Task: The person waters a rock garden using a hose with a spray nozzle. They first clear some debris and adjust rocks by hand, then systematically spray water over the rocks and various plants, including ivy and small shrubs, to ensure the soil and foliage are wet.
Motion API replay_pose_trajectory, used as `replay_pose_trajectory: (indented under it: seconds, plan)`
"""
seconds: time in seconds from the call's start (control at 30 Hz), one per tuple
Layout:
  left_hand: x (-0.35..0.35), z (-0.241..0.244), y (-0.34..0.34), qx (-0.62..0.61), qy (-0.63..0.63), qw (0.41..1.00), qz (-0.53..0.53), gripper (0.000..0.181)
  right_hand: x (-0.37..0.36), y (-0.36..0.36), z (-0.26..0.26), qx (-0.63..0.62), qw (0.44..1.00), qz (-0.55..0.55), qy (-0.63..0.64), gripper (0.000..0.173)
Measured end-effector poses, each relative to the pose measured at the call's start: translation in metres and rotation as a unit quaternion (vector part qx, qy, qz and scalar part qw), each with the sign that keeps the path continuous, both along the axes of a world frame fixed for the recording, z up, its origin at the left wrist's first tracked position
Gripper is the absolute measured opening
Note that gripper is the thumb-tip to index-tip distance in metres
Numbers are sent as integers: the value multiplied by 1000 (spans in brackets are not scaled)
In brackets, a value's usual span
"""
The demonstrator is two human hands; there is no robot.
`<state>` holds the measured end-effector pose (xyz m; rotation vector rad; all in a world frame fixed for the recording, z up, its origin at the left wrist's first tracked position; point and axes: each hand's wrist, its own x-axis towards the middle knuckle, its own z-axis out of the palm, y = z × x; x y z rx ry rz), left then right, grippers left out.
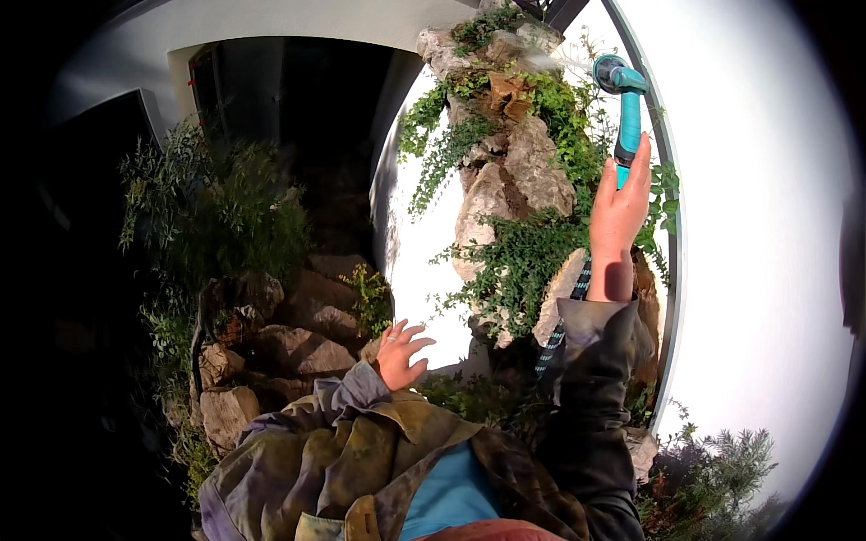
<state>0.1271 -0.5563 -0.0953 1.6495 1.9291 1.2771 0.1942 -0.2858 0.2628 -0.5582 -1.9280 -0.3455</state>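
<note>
My right hand (pixel 618 209) is stretched forward, closed around the lower end of a turquoise hose spray nozzle (pixel 629 118). Its round head points left, and a faint spray of water (pixel 551 62) leaves it towards the top of a rock planting. A black hose with light blue marks (pixel 556 338) runs down beside my right forearm. My left hand (pixel 400 355) hangs in the air in front of my body, fingers spread, with nothing in it. A ring sits on one of its fingers.
Stacked rocks (pixel 538 166) with trailing green plants (pixel 521 253) rise along the white wall (pixel 744 237) on the right. More rocks (pixel 304 348) and a leafy shrub (pixel 223 196) lie to the left in shade. A dark arched opening (pixel 331 101) is at the back.
</note>
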Motion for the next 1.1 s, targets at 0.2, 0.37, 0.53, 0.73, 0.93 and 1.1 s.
replay_pose_trajectory:
  seconds: [0.2, 0.37, 0.53, 0.73, 0.93, 1.1]
  plan:
    - [4, 2, 2, 30, -8, 999, -12, 44, 46, 5, 6, -44, 998, -18, 49, 59]
    - [-1, 2, 8, 37, 16, 998, -41, 45, 110, -30, -11, -132, 981, -12, 142, 58]
    - [-6, 19, 13, -10, -7, 996, -85, 46, 214, -104, -29, -244, 940, -24, 239, 58]
    - [-6, 16, 38, -18, 5, 985, -174, 45, 324, -198, -43, -251, 881, -202, 346, 59]
    - [30, 41, 84, -4, 35, 960, -276, 43, 362, -285, -52, -202, 786, -362, 458, 60]
    - [70, 74, 109, 14, 21, 940, -339, 42, 381, -338, -56, -207, 754, -416, 464, 60]
